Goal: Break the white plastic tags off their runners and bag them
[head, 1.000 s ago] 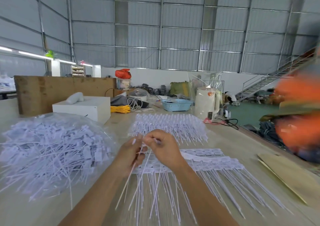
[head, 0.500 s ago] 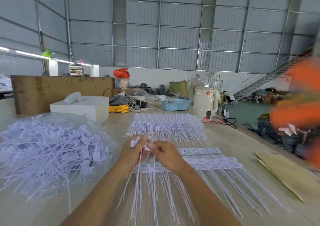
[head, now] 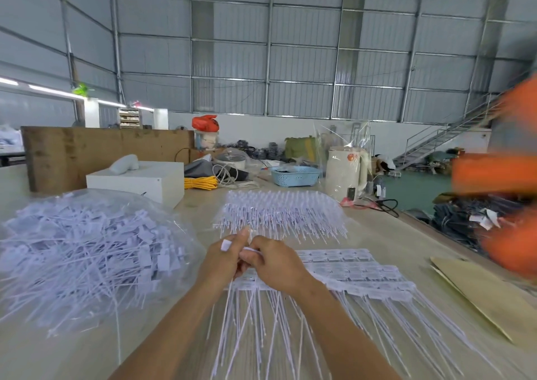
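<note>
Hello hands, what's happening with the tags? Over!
Left hand and right hand both pinching one tag. Bag left, half full. Nothing blocking.

Over the pale table point(head: 383, 237) the left hand point(head: 222, 259) pinched a white tag point(head: 225, 246) while the right hand point(head: 274, 263) curled round a tag strip point(head: 252, 250) just beside it; sheets of unbroken tags point(head: 348, 275) lay beneath them, their thin tails fanning toward the camera. A clear bag point(head: 87, 251) heaped with loose tags sat at the left; another tag stack point(head: 282, 214) lay beyond the hands; a blurred orange sleeve point(head: 494, 173) crossed the right edge.

blue basket point(head: 295, 175) beside white kettle point(head: 345, 173)
</note>
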The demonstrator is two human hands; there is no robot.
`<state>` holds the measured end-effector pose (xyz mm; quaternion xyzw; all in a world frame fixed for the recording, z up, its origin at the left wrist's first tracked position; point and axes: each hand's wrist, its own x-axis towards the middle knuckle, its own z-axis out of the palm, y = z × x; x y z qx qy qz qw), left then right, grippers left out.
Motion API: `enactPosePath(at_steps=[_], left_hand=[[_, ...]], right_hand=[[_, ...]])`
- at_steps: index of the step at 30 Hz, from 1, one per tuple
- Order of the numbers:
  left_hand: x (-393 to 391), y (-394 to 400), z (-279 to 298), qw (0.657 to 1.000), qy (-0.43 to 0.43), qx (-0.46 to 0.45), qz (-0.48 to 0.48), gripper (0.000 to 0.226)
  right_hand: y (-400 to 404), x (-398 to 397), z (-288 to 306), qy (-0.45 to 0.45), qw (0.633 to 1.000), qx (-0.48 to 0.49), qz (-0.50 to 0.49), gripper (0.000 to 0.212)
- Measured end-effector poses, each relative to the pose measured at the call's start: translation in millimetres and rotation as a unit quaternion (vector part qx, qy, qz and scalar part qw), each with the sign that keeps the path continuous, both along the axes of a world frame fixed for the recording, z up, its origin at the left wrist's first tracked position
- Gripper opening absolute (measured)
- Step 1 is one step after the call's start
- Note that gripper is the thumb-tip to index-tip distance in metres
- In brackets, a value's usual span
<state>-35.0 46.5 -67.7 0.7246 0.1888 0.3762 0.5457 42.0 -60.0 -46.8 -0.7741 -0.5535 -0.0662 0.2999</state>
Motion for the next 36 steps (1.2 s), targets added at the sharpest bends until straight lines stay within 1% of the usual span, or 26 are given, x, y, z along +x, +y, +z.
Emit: enactPosePath(at_steps=[3,6,8,11,12,14,16,18,19,20,21,22,24,25,26,27,28,31,32,33,36], left_hand=[[-0.3,0.2,0.1,0.999,0.041,-0.006,0.02,0.053],[0.0,2.3,2.8,0.997,0.06,-0.013,0.045,0.053],[-0.3,3.0,4.5,0.995,0.087,-0.02,0.045,0.051],[-4.5,3.6,6.3,0.988,0.138,-0.069,-0.005,0.042],[-7.4,4.6,6.8,0.983,0.153,-0.09,-0.038,0.041],[-14.0,8.5,8.3,0.968,0.176,-0.133,-0.115,0.044],[-20.8,14.3,9.0,0.959,0.154,-0.167,-0.17,0.044],[-26.4,19.1,11.3,0.948,0.068,-0.219,-0.221,0.043],[-28.6,19.3,15.5,0.937,0.017,-0.244,-0.248,0.043],[-29.2,18.2,19.5,0.928,-0.022,-0.261,-0.265,0.043],[-28.0,16.0,22.7,0.928,-0.042,-0.266,-0.256,0.044],[-25.1,11.9,23.9,0.945,-0.042,-0.244,-0.215,0.046],[-16.2,1.2,20.2,0.984,-0.013,-0.146,-0.099,0.045],[-12.0,-3.6,16.5,0.992,-0.011,-0.113,-0.054,0.041],[-8.9,-7.4,12.9,0.994,-0.018,-0.103,-0.032,0.035],[-7.1,-10.2,11.1,0.994,-0.026,-0.106,-0.024,0.031],[-6.4,-11.0,10.9,0.993,-0.035,-0.11,-0.025,0.034],[-4.4,-15.4,19.1,0.988,-0.041,-0.126,-0.084,0.068],[-3.6,-17.6,21.2,0.986,-0.034,-0.127,-0.103,0.071],[-3.3,-19.9,21.7,0.986,-0.022,-0.114,-0.115,0.07],[-4.4,-27.0,16.6,0.991,0.042,-0.031,-0.121,0.063]], right_hand=[[0.2,-2.8,-0.1,-0.005,1.0,-0.017,-0.002,0.031],[1.3,-4.7,0.5,-0.064,0.998,0.012,-0.009,0.029],[0.4,-4.7,-0.4,-0.095,0.995,0.029,0.0,0.022],[-3.3,-2.3,-1.4,-0.148,0.989,-0.02,0.007,0.018],[-4.3,-2.0,-0.8,-0.145,0.989,-0.028,0.012,0.019],[-5.1,-5.3,3.1,-0.082,0.996,0.002,0.044,0.017],[-3.9,-10.8,8.8,-0.003,0.995,0.053,0.082,0.014],[-5.2,-13.8,14.2,0.109,0.983,0.103,0.106,0.017],[-6.7,-12.6,16.3,0.14,0.977,0.123,0.101,0.018],[-7.8,-10.1,18.3,0.14,0.977,0.136,0.085,0.015],[-8.3,-7.7,19.1,0.104,0.983,0.141,0.056,0.014],[-8.6,-5.7,18.8,0.062,0.987,0.146,0.027,0.015],[-8.3,-6.0,17.7,-0.01,0.987,0.16,-0.001,0.017],[-7.0,-8.0,16.8,-0.034,0.986,0.162,0.001,0.017],[-5.2,-10.8,15.7,-0.048,0.986,0.157,0.004,0.018],[-3.3,-13.0,14.3,-0.053,0.987,0.152,0.005,0.018],[-1.4,-13.9,13.4,-0.046,0.987,0.154,0.002,0.019],[1.6,-13.3,9.7,-0.002,0.982,0.187,-0.02,0.019],[2.0,-12.4,7.8,0.008,0.981,0.194,-0.025,0.017],[2.2,-11.3,6.6,0.017,0.98,0.196,-0.029,0.015],[1.3,-8.1,4.8,0.052,0.975,0.213,-0.023,0.007]])
